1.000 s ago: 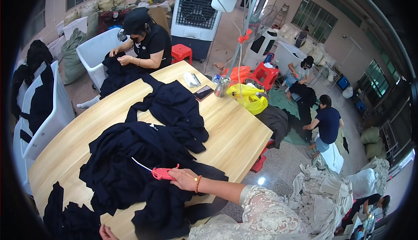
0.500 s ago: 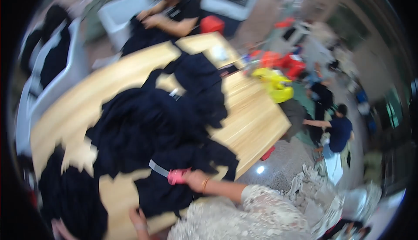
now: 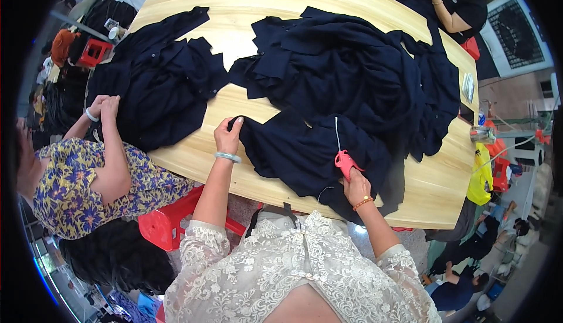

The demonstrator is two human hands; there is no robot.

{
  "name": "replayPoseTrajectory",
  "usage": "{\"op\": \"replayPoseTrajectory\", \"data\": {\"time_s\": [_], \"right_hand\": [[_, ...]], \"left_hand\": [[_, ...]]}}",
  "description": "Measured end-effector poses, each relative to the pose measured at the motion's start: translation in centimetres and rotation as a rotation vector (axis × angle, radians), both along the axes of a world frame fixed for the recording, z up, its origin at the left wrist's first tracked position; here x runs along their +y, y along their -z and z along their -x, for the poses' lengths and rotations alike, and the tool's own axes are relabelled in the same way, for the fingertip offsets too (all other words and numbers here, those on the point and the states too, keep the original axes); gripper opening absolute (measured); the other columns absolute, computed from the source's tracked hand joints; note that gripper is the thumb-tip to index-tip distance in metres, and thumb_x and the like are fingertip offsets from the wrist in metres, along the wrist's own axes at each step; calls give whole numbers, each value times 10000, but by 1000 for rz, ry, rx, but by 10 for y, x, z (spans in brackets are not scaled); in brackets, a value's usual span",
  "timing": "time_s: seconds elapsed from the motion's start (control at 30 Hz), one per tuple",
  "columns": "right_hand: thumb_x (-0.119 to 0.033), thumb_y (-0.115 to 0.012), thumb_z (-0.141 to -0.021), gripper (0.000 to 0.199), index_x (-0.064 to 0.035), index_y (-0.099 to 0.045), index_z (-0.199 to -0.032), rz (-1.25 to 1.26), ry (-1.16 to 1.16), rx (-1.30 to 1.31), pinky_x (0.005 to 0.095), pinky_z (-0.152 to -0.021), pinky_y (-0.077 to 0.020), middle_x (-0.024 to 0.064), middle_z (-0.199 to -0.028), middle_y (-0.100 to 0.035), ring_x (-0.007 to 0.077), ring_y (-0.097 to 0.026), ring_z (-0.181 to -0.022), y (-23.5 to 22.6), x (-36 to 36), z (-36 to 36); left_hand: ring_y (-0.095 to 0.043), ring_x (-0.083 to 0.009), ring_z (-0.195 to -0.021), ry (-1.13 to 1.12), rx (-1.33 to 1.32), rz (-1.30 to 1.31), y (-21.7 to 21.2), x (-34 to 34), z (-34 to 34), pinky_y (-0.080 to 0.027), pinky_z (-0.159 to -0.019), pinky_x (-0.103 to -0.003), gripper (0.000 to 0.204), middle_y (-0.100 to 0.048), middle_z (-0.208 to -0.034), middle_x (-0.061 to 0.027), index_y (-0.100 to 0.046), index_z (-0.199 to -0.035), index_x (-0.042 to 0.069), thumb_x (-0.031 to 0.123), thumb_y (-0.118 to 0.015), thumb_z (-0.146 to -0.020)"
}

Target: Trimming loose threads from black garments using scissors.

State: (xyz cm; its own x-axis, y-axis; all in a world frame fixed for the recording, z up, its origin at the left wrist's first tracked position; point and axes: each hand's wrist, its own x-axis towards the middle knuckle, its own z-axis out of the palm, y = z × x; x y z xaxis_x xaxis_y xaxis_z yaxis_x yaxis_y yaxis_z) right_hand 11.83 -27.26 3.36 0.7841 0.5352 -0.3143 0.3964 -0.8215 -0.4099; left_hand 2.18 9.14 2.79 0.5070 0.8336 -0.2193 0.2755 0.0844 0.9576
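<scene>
Table (image 3: 258,0) of pale wood holds the dark blue garment (image 3: 311,147) — it lies ahead, between both hands. Left hand (image 3: 227,136) pinches its corner shut. Right hand (image 3: 356,187) — nearer the middle — grips pink thread snips (image 3: 345,163), pointing away.

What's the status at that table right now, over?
Left hand pinching the dark garment at its edge. Right hand closed on pink thread snips. Piled dark garments crowd behind it.

dark navy garments (image 3: 346,82), pink-red thread snips (image 3: 345,163), pale wood table (image 3: 246,6), red stool (image 3: 161,224)
</scene>
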Motion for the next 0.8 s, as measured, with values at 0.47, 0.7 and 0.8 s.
{"op": "replayPoseTrajectory", "data": {"time_s": [0.47,0.7,0.8], "right_hand": [[-375,-805,-613,707,-5,-450,-1099,-306,-143,-7,420,-711,-490,180,-981,-559,366,-571,-887,-19,62,34],[-88,-655,-716,268,13,-520,-924,-517,-77,380,389,-675,-466,205,-832,-590,369,-597,-759,-24,41,-9],[-183,-742,-736,375,11,-589,-1019,-474,-95,686,255,-722,-432,-3,-801,-555,92,-495,-762,-102,11,-50]], "left_hand": [[-602,-92,-738,84,-513,639,-146,-84,-9,-526,-595,-220,123,-610,-890,-47,-539,-971,25,120,-566,-898],[-574,-182,-973,139,-706,229,-163,-99,22,-470,-877,-304,114,-560,-1129,-137,-540,-989,39,-3,-524,-885],[-557,-170,-930,-37,-700,-8,-162,-67,41,-443,-857,-279,134,-579,-1041,-129,-518,-948,35,-62,-536,-857]]}}
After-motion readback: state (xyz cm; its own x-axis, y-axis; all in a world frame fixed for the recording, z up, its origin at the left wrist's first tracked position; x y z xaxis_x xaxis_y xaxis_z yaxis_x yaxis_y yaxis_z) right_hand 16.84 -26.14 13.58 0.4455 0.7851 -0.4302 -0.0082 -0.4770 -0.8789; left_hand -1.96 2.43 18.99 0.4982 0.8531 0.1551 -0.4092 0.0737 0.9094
